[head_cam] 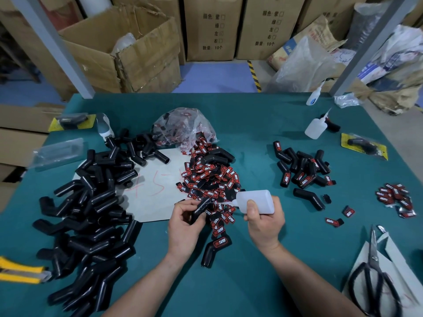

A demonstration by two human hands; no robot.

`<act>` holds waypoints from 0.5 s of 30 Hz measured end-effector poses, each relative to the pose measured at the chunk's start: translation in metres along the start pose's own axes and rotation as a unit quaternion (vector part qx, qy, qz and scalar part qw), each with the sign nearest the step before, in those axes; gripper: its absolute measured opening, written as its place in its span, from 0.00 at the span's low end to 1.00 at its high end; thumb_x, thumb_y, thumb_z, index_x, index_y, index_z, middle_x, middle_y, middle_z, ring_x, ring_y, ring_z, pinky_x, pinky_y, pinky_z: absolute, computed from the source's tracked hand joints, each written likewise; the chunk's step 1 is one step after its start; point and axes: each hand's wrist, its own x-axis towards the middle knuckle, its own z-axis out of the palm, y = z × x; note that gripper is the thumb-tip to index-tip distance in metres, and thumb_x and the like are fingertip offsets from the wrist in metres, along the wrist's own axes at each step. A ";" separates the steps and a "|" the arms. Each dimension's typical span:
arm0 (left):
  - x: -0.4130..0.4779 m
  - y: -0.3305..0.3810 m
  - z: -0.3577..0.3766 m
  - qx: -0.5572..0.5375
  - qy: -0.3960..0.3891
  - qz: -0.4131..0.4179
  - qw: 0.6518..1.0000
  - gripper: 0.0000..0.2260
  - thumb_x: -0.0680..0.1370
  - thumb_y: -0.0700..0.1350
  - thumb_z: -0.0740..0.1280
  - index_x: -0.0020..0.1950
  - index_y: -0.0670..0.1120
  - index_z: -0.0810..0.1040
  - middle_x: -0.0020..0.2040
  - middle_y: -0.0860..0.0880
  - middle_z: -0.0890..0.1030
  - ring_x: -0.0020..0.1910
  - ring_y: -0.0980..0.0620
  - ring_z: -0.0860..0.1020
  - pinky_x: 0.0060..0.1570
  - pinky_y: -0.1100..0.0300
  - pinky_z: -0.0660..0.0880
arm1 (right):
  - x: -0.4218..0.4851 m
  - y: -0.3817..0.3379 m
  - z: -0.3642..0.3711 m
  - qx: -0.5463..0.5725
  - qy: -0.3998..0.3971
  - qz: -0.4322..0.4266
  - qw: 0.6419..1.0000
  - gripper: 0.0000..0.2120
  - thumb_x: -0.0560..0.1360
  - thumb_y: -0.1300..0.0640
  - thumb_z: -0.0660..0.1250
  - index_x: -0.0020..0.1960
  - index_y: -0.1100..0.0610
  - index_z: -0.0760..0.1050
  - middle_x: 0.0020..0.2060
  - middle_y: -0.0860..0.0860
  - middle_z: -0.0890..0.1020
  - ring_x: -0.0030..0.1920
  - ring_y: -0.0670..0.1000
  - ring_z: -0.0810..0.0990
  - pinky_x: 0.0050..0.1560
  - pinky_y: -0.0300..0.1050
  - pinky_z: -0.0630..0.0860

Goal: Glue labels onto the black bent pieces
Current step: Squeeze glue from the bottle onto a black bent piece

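Left hand (185, 225) gripped one black bent piece (201, 208), fingers (182, 205) curled round it, held just above the near edge of the label pile (210, 179) at the middle of the bench (251, 282). Right hand (266, 223) gripped a translucent glue bottle (255, 201) lying sideways, thumb on top and the other fingers wrapped underneath. Its nozzle pointed left, with the tip right at the held piece; we couldn't tell if it touched.

The labels were red and black, printed "TAPER", and heaped loose. Some spilled out of a clear plastic bag (183, 124) behind the pile. Under part of the pile lay a sheet of paper (155, 193) with red scribble on it.

We had the big stack of bare bent pieces (91, 202) on the left side of the bench. A smaller stack of labelled pieces (302, 168) sat on the right side, well apart from the bare stack. One labelled piece (215, 248) lay alone between our wrists, label up. Another bare piece (309, 199) lay just in front of the labelled stack.

Further right was a small cluster of labels (396, 199), with a few strays near it. Two more glue bottles stood at the far right of the bench, one (317, 126) nearer to us than the other (314, 97).

Scissors (373, 271) rested on white card at the near right. A yellow utility knife (20, 271) lay at the near left edge. Cardboard boxes (212, 28) were stacked behind the bench.
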 end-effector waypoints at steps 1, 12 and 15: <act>0.000 0.000 0.000 0.000 -0.001 0.002 1.000 0.16 0.72 0.24 0.73 0.48 0.44 0.76 0.52 0.55 0.84 0.53 0.54 0.82 0.55 0.66 0.76 | -0.001 -0.001 0.000 0.003 -0.006 0.004 1.000 0.10 0.70 0.36 0.71 0.42 0.39 0.73 0.26 0.62 0.76 0.24 0.65 0.76 0.23 0.61 0.73; 0.000 0.001 0.001 -0.003 -0.005 0.006 1.000 0.17 0.72 0.23 0.72 0.48 0.43 0.75 0.52 0.56 0.84 0.53 0.55 0.82 0.56 0.65 0.76 | -0.005 -0.007 0.001 -0.003 -0.018 0.004 1.000 0.16 0.70 0.38 0.72 0.42 0.47 0.70 0.26 0.61 0.77 0.24 0.64 0.77 0.22 0.61 0.74; 0.000 0.000 0.001 -0.001 -0.007 0.005 1.000 0.17 0.72 0.22 0.72 0.48 0.43 0.75 0.51 0.57 0.84 0.53 0.55 0.82 0.56 0.65 0.76 | -0.007 -0.010 0.002 0.005 -0.025 0.006 1.000 0.19 0.70 0.34 0.71 0.42 0.48 0.69 0.25 0.61 0.77 0.23 0.64 0.77 0.22 0.57 0.75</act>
